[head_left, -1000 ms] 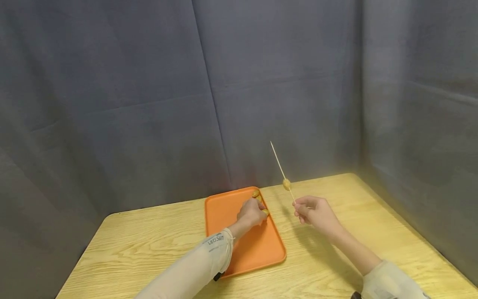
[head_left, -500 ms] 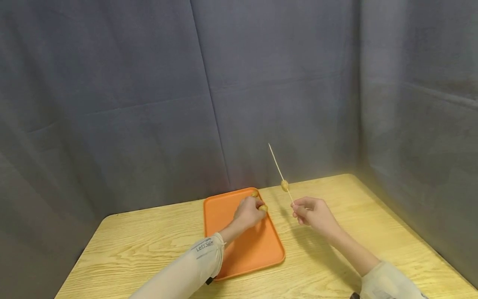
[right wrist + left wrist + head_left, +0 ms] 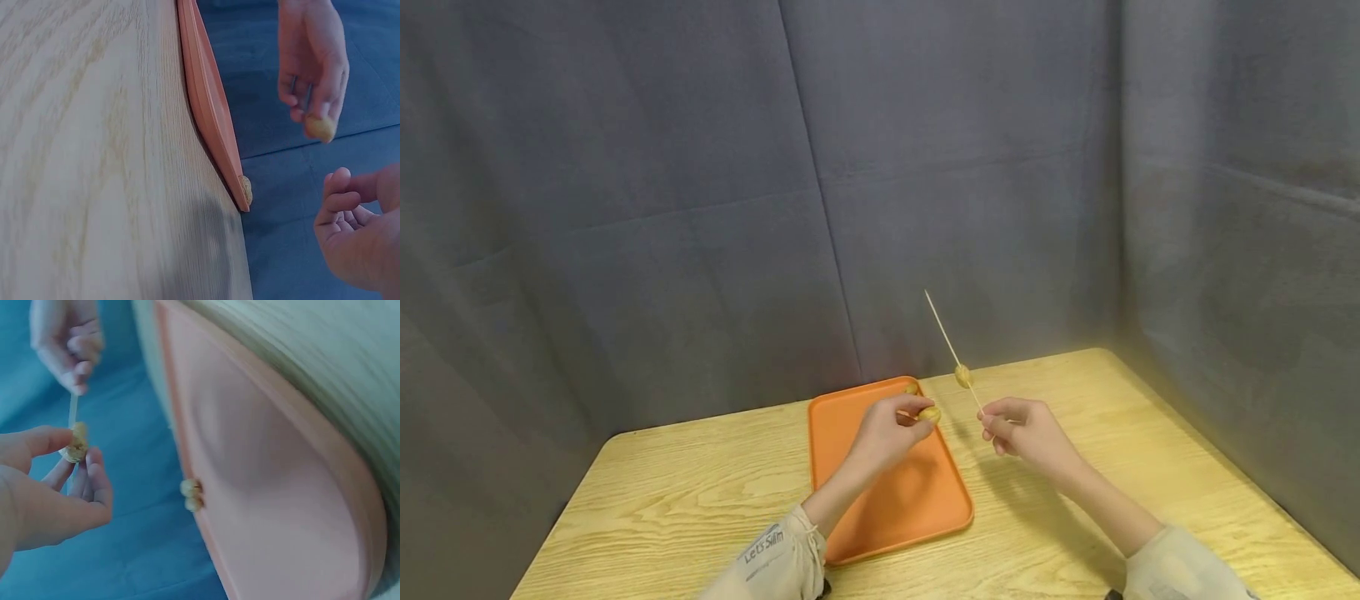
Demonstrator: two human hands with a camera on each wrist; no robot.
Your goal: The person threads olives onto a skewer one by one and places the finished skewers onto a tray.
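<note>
Left hand [image 3: 880, 433]: fingers pinch a loose ball [image 3: 930, 415] above the right side of the orange tray [image 3: 891, 533]. Right hand [image 3: 1033, 437]: fingers clamp the near end of the skewer [image 3: 942, 327], below a threaded ball [image 3: 963, 377]. A slack grip could let the skewer swivel.

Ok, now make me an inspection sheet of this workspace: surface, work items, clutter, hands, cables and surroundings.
Surface: wood-grain table, bearing an orange tray.
Work items: thin stick, raised and tilted, with one yellowish-brown lump partway along it; more lump material at the tray's edge, whether one piece or two cannot be told.
Clutter: nothing seen.
Left hand: pinches a separate lump, apart from the stick.
Right hand: grips the stick near its lower end.
Cables: nothing seen.
Surroundings: grey-blue curtain behind the table and along its right side.
</note>
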